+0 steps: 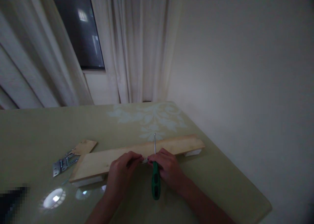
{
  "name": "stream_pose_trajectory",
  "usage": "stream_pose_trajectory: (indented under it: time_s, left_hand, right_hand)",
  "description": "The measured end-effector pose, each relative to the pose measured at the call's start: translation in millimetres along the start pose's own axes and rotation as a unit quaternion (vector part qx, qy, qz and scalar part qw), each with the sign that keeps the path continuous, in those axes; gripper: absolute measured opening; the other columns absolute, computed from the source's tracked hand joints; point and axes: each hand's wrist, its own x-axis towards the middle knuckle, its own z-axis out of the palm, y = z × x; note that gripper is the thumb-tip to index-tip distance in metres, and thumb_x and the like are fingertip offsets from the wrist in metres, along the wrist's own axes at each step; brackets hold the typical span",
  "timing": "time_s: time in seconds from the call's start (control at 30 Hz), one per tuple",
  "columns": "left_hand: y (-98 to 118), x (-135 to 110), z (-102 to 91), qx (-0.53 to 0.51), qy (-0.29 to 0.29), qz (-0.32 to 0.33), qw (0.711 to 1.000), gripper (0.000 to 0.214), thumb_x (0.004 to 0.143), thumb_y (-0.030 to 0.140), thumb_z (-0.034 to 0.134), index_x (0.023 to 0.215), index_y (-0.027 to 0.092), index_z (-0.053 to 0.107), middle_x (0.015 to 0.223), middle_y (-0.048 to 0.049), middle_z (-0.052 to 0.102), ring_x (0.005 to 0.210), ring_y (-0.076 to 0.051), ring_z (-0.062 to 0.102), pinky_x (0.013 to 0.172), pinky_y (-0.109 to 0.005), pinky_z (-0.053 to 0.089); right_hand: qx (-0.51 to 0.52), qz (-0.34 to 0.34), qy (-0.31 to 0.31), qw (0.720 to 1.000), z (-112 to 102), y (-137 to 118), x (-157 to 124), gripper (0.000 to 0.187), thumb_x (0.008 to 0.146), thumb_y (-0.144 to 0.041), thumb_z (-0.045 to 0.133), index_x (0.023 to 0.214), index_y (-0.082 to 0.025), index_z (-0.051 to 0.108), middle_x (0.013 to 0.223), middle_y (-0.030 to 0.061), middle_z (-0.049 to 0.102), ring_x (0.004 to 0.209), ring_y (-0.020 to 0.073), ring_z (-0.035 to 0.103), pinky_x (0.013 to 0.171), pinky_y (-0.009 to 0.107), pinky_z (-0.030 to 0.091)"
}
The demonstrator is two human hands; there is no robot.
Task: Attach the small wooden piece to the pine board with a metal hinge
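A green-handled screwdriver [156,181] lies under the fingers of my right hand [168,166], its metal shaft pointing away across a long wooden board [103,160]. My right hand is closed round it where handle meets shaft, and its fingertips also come close to a small shiny metal piece [145,160]. From the left, my left hand [122,168] pinches that piece between thumb and fingers at the board's near edge. Its exact kind is too small to tell. The board rests raised on white blocks [193,153] near its ends.
Left of the board lie several metal hinge-like brackets [64,164] and a small thin wooden piece [84,146]. The glossy green table [225,181] has a pale floral pattern and runs along a wall at right. Curtains [132,47] and a dark window [78,24] stand behind.
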Motion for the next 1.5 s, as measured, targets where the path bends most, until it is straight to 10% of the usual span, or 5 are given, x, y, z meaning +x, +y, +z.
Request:
stream_pose_trajectory:
  time_s: [0.43, 0.6, 0.77, 0.93, 1.5]
  left_hand:
    - [-13.0, -4.6, -0.3, 0.113, -0.006, 0.237, 0.965, 0.015, 0.101, 0.021, 0.063, 0.097, 0.025, 0.077, 0.09, -0.002, 0.083, 0.083, -0.021, 0.075, 0.075, -0.033, 0.059]
    - [-14.8, -9.0, 4.1, 0.128, 0.019, 0.244, 0.961, 0.013, 0.102, 0.028, 0.065, 0.1, 0.023, 0.077, 0.096, -0.0045, 0.083, 0.089, -0.023, 0.076, 0.081, -0.037, 0.059]
    - [-16.1, -11.9, 6.4, 0.129, 0.03, 0.258, 0.957, 0.017, 0.104, 0.027, 0.061, 0.102, 0.023, 0.077, 0.095, -0.0047, 0.082, 0.088, -0.022, 0.076, 0.08, -0.036, 0.058]
    - [-15.9, -16.1, 7.6, 0.134, 0.05, 0.225, 0.964, 0.016, 0.105, 0.025, 0.059, 0.105, 0.023, 0.075, 0.092, -0.0037, 0.081, 0.085, -0.022, 0.075, 0.079, -0.035, 0.058]
    - [-8.7, -22.9, 11.9, 0.153, 0.088, 0.218, 0.96, 0.009, 0.103, 0.024, 0.065, 0.106, 0.024, 0.073, 0.098, -0.0034, 0.082, 0.089, -0.022, 0.073, 0.086, -0.037, 0.056]
  right_hand:
    - [0.069, 0.069, 0.055, 0.994, -8.3, -4.6, 5.8, 0.021, 0.104, -0.041, 0.064, 0.107, -0.023, 0.073, 0.095, 0.005, 0.078, 0.087, 0.0197, 0.073, 0.079, 0.031, 0.057]
    - [0.079, 0.105, 0.111, 0.985, -41.5, -19.9, 27.0, 0.034, 0.108, -0.045, 0.047, 0.102, -0.024, 0.073, 0.095, 0.0066, 0.075, 0.094, 0.0215, 0.07, 0.086, 0.036, 0.055]
    - [0.093, 0.147, 0.143, 0.974, -66.5, -39.0, 74.2, 0.022, 0.097, -0.043, 0.069, 0.1, -0.025, 0.056, 0.079, -0.0033, 0.061, 0.068, 0.0144, 0.059, 0.063, 0.027, 0.05]
    - [0.131, 0.158, 0.152, 0.967, -56.4, -49.8, 113.3, 0.052, 0.088, -0.051, 0.08, 0.123, -0.028, 0.048, 0.071, -0.0078, 0.06, 0.056, 0.0131, 0.054, 0.052, 0.024, 0.041]
    - [0.143, 0.124, 0.04, 0.981, -38.8, -44.9, 122.2, 0.044, 0.1, -0.042, 0.067, 0.133, -0.026, 0.044, 0.095, 0.0005, 0.072, 0.062, 0.0138, 0.066, 0.055, 0.025, 0.048]
